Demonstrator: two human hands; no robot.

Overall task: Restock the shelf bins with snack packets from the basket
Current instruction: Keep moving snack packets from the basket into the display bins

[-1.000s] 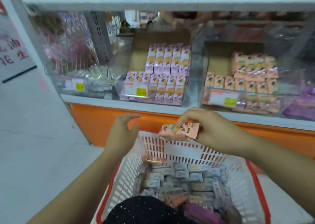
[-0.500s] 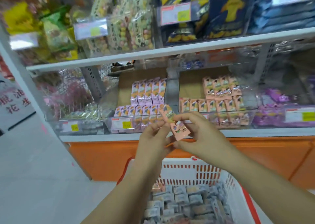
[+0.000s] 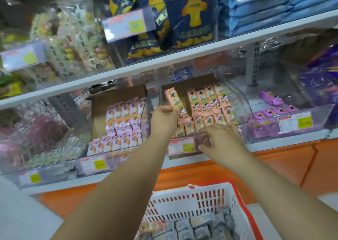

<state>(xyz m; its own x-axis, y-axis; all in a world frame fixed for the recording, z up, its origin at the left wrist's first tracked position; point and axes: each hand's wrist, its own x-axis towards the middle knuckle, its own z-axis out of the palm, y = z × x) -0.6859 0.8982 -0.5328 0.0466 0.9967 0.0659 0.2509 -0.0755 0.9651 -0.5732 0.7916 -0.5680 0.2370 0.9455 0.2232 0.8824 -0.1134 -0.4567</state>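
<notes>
A peach snack packet (image 3: pixel 173 100) stands upright at frame centre, pinched at its lower end by the left hand (image 3: pixel 163 120) over the clear bin (image 3: pixel 243 111) of matching packets. The right hand (image 3: pixel 220 139) lies on that bin's front wall beside the price label (image 3: pixel 181 146), fingers bent; whether they hold anything cannot be told. The basket (image 3: pixel 192 199) sits at lower centre. Placing appears under way; next, the packet likely needs slotting upright into a row.

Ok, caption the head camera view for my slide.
Left hand holds a peach snack packet at the clear bin of matching packets, right hand at its front edge, basket below.
</notes>
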